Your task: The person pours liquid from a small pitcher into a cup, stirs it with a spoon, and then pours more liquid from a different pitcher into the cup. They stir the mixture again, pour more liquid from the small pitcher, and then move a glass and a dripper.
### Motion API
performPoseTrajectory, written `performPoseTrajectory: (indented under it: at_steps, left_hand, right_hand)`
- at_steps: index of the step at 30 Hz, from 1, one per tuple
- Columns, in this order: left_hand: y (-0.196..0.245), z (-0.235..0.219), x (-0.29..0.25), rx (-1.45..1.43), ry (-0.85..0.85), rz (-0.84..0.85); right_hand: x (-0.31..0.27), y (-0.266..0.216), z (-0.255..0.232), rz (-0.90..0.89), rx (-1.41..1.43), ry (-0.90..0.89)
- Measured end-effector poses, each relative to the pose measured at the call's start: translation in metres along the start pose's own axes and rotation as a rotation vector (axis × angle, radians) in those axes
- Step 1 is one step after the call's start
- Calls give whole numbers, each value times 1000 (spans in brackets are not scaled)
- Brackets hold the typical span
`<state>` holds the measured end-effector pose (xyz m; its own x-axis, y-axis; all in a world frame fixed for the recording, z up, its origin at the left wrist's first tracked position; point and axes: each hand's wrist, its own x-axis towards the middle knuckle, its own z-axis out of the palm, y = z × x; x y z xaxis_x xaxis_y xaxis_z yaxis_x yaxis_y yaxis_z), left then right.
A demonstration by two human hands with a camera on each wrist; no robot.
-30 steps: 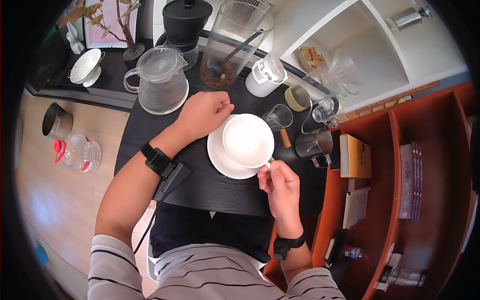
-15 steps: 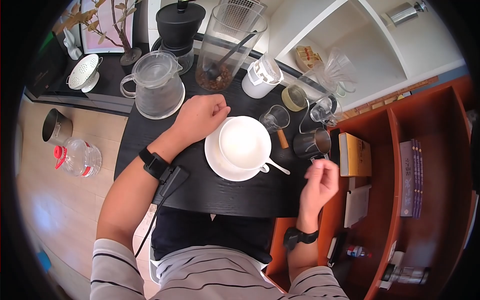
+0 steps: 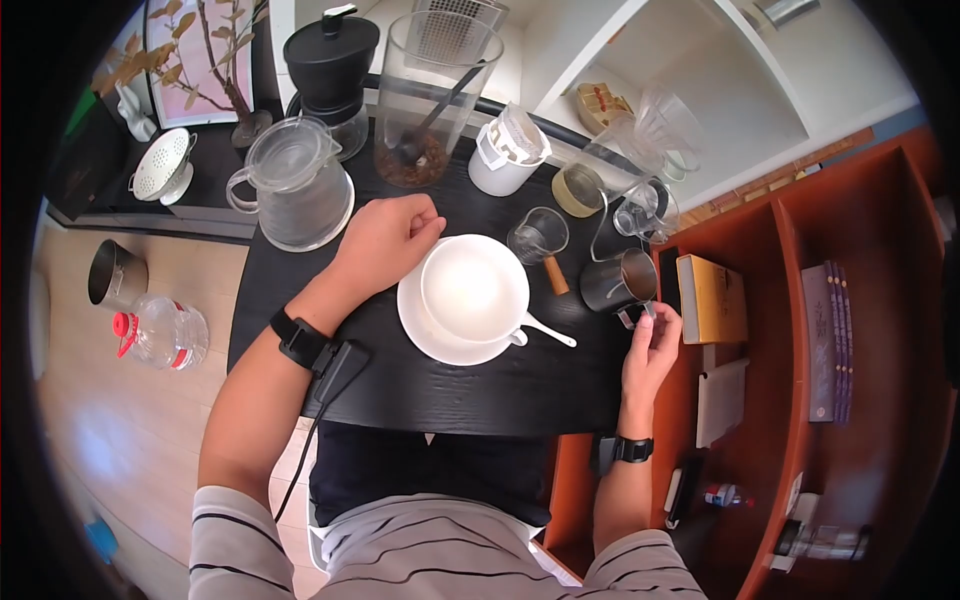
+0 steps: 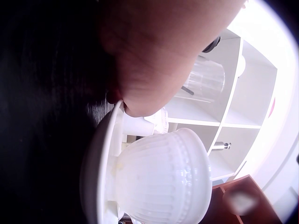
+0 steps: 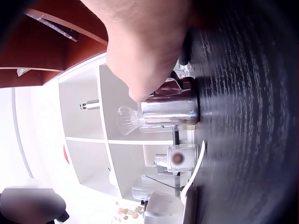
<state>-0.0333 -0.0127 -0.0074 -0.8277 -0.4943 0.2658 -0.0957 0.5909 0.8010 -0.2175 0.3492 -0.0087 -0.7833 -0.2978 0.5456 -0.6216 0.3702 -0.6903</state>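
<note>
A white cup (image 3: 474,285) stands on a white saucer (image 3: 412,330) at the middle of the black table, a white spoon (image 3: 552,331) lying beside it with its handle past the rim. My left hand (image 3: 385,240) rests at the saucer's upper left edge, fingers loosely curled, holding nothing; the left wrist view has the ribbed cup (image 4: 161,179) just below this hand. At the right, my right hand (image 3: 652,345) holds the handle of a steel milk pitcher (image 3: 607,285) between thumb and fingers. The right wrist view shows the pitcher (image 5: 170,109) standing upright on the table, its handle partly hidden by the hand.
Behind the cup are a small glass with a wooden handle (image 3: 545,235), a white canister with a drip bag (image 3: 507,155), a tall glass jar with beans (image 3: 420,120), a lidded glass server (image 3: 295,180) and a black grinder (image 3: 332,70). A brown bookshelf (image 3: 770,240) borders the right side.
My right hand let go of the spoon by the cup, moved right and up to the pitcher's handle, and took hold there. The left hand stays beside the saucer.
</note>
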Motion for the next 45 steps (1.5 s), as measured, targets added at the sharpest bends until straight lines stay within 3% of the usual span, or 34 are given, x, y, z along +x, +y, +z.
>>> performPoseTrajectory:
  at_steps: [9,45]
  left_hand:
    - [1,-1,1,3,-26,-39]
    - [8,-1,0,-25,-23,-78]
  right_hand:
    - [2,2,2,35,30,-108]
    - [5,-4,1,12,-35,-119]
